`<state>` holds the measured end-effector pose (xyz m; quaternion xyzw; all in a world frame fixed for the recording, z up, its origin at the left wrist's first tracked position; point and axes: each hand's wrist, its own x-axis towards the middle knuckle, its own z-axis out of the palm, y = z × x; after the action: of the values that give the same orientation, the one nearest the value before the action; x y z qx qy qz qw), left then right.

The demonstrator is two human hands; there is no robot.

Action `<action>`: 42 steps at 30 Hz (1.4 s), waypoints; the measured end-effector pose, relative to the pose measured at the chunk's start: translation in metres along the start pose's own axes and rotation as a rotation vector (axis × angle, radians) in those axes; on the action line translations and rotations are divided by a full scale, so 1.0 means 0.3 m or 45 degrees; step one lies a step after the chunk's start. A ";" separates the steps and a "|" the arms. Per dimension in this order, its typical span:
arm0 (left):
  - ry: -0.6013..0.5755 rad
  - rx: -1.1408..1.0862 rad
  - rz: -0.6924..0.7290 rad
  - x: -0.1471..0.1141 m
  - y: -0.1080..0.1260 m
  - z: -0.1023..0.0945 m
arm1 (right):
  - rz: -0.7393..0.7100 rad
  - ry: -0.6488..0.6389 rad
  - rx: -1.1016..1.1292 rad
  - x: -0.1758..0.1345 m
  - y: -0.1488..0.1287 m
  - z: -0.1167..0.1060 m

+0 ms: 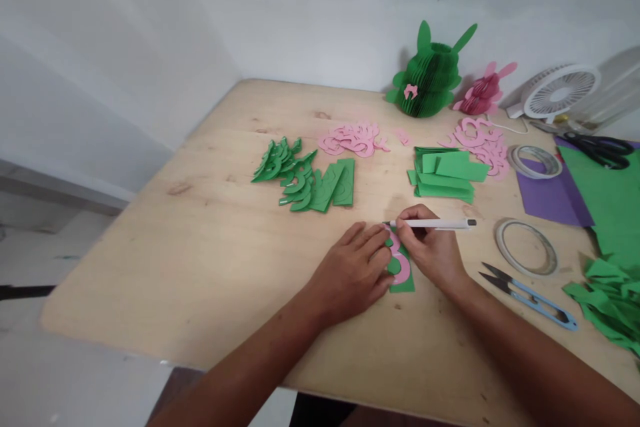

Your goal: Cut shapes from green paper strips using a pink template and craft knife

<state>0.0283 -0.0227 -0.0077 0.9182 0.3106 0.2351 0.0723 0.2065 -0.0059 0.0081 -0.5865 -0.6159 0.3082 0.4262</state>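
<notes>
My left hand (pixel 356 270) lies flat, its fingers pressing a pink paper cutout (pixel 402 269) shaped like a 3 onto a green paper strip (pixel 407 285). Part of the cutout is hidden under those fingers. My right hand (pixel 434 250) grips a white pen (pixel 440 223), its tip at the upper edge of the cutout. Beyond my left hand are green strips with drawn outlines (pixel 325 188) and a pile of cut green shapes (pixel 280 160). Blank green strips (pixel 445 177) are stacked beyond my right hand.
Pink cutouts (pixel 350 139) lie farther back, with more pink pieces (pixel 483 140) to the right. Blue-handled snips (pixel 537 300), tape rolls (pixel 553 260), black scissors (pixel 597 147) and green scraps (pixel 607 300) fill the right side. A green paper rabbit (pixel 430 80) and a white fan (pixel 563 92) stand by the wall.
</notes>
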 end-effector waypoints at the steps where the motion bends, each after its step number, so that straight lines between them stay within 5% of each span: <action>1: 0.001 0.001 0.002 0.000 0.000 -0.001 | 0.002 -0.002 0.001 0.000 -0.001 -0.001; 42: -0.013 0.013 0.011 0.010 0.003 -0.012 | -0.034 0.032 0.001 0.000 -0.016 -0.014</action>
<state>0.0293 -0.0216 -0.0029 0.9210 0.3074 0.2293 0.0682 0.2081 -0.0069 0.0141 -0.5818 -0.6182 0.2953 0.4383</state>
